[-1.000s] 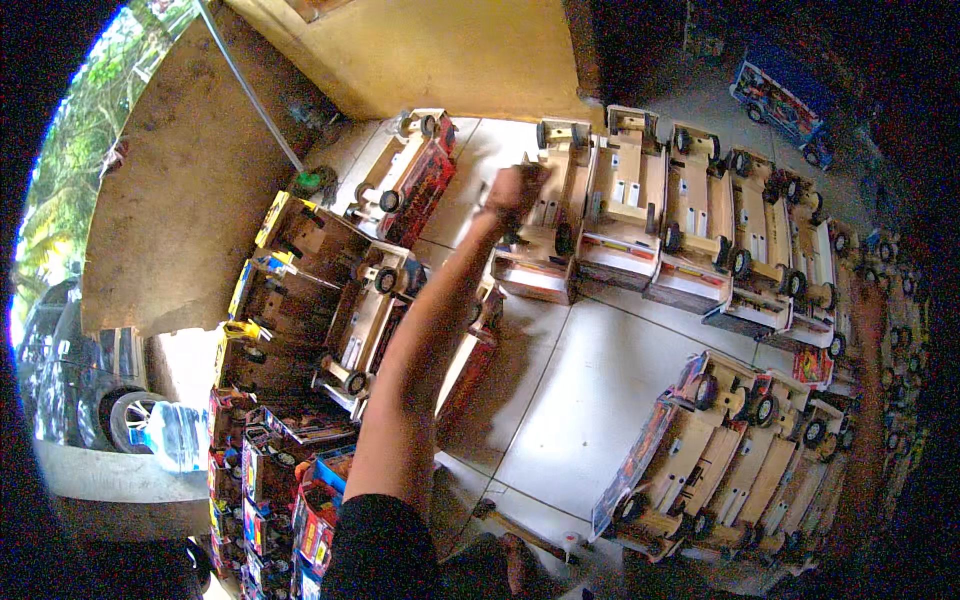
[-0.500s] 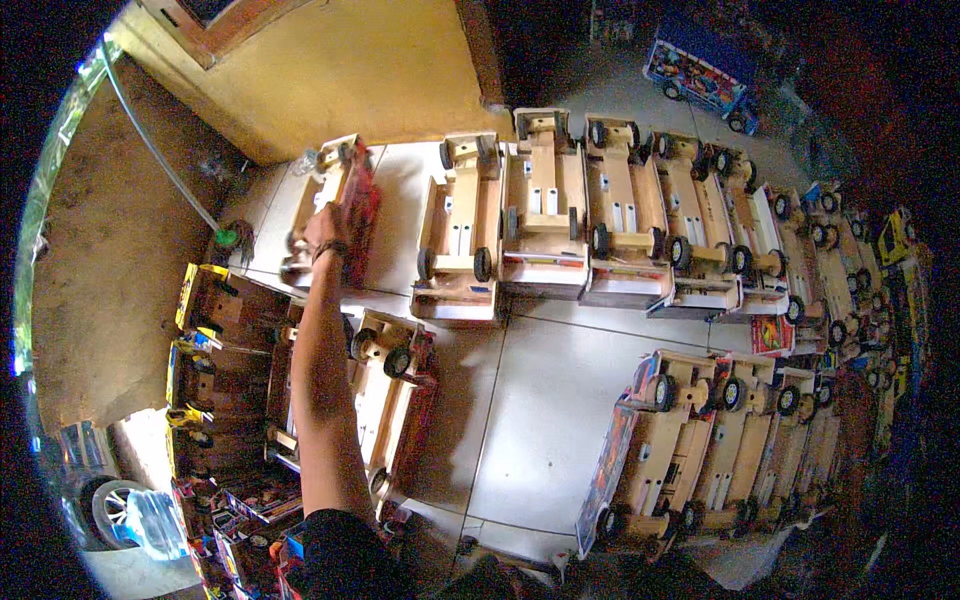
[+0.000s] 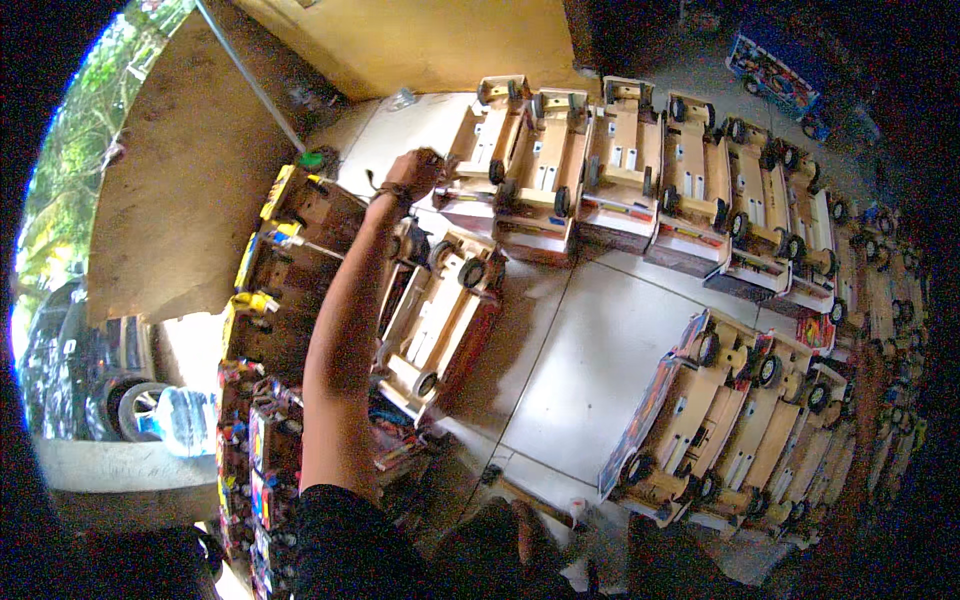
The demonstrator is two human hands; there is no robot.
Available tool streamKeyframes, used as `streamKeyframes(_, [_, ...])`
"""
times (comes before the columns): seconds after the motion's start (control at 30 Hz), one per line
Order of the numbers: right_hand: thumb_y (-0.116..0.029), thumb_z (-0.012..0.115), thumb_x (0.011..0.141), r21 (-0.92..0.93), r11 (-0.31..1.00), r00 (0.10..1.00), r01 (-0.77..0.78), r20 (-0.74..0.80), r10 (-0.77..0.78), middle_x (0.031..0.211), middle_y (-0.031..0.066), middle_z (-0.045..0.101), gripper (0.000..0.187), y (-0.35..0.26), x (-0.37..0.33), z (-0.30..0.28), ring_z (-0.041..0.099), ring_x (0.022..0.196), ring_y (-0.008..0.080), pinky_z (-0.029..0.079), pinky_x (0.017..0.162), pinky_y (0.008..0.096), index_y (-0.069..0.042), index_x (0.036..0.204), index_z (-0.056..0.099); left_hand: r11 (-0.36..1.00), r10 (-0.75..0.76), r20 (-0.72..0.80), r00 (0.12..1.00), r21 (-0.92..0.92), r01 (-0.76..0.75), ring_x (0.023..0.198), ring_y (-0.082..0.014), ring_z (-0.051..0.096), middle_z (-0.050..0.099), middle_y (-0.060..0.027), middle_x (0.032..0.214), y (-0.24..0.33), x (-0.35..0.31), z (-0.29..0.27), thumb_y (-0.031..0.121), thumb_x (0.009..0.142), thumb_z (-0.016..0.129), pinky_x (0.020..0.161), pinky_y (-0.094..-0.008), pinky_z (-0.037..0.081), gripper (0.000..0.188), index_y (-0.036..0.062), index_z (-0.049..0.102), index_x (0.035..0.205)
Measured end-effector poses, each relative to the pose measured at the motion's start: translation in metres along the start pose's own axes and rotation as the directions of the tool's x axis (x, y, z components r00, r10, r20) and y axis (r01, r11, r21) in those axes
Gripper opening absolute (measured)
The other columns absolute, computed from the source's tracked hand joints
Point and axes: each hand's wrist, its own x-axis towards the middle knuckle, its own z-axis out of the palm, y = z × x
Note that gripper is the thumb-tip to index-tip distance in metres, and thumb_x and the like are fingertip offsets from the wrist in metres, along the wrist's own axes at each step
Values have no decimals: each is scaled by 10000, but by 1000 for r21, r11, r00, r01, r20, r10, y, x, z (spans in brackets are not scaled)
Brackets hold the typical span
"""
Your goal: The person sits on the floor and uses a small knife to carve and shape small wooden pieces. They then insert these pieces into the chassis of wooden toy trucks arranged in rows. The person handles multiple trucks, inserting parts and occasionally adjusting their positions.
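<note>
My left hand [image 3: 415, 175], with a dark band at its wrist, is closed at the left edge of an upside-down wooden toy truck [image 3: 487, 145]. The fingertips are partly hidden, but they seem to grip the truck's side. This truck lies wheels up at the left end of a row, close beside another upturned toy truck [image 3: 548, 150]. Below my forearm's right side rests a further upturned toy truck [image 3: 440, 320] with red sides. My right hand is not in view.
More upturned trucks [image 3: 695, 420] stand in a group at the right. Yellow-fronted trucks [image 3: 270, 265] line the left, beside a brown board [image 3: 190, 190]. A blue truck [image 3: 775, 75] stands upright at the far right. A plastic bottle [image 3: 188, 422] lies far left.
My left hand has moved right with the upturned truck, which stood apart before and now lies against the row's left end. The whole view has shifted too.
</note>
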Motion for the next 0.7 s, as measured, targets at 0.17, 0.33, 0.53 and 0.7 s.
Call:
streamKeyframes(0.17, [-380, 574, 955, 265, 963, 999, -50, 15, 48, 1089, 140, 672, 402, -40, 8, 0, 643, 993, 286, 503, 893, 412, -51, 1173, 648, 914, -405, 367, 837, 189, 359, 789, -283, 693, 709, -146, 849, -45, -126, -14, 297, 886, 601, 702, -392, 541, 236, 92, 719, 886])
streamKeyframes(0.33, [-399, 562, 948, 454, 882, 991, -128, 103, 91, 1005, 149, 701, 412, -87, 13, -15, 662, 929, 284, 503, 868, 402, -36, 1102, 681, 921, -389, 274, 880, 118, 370, 762, -290, 681, 700, -145, 826, -31, -188, 32, 294, 869, 610, 687, -398, 536, 231, 86, 712, 873])
streamKeyframes(0.53, [-330, 546, 988, 481, 877, 1000, -12, 13, 7, 1029, 90, 708, 366, -114, -6, -47, 646, 967, 185, 466, 922, 324, -31, 1168, 656, 943, -322, 369, 872, 49, 328, 730, -299, 668, 689, -144, 799, 14, -217, 38, 291, 850, 621, 669, -406, 530, 227, 80, 703, 858])
streamKeyframes(0.7, [-325, 532, 996, 625, 778, 996, -53, 94, -8, 991, 82, 709, 356, -134, -9, -65, 652, 933, 160, 467, 904, 307, -20, 1112, 674, 965, -253, 425, 869, 43, 260, 703, -306, 656, 679, -143, 776, 53, -221, 45, 289, 834, 630, 654, -412, 525, 225, 74, 697, 845])
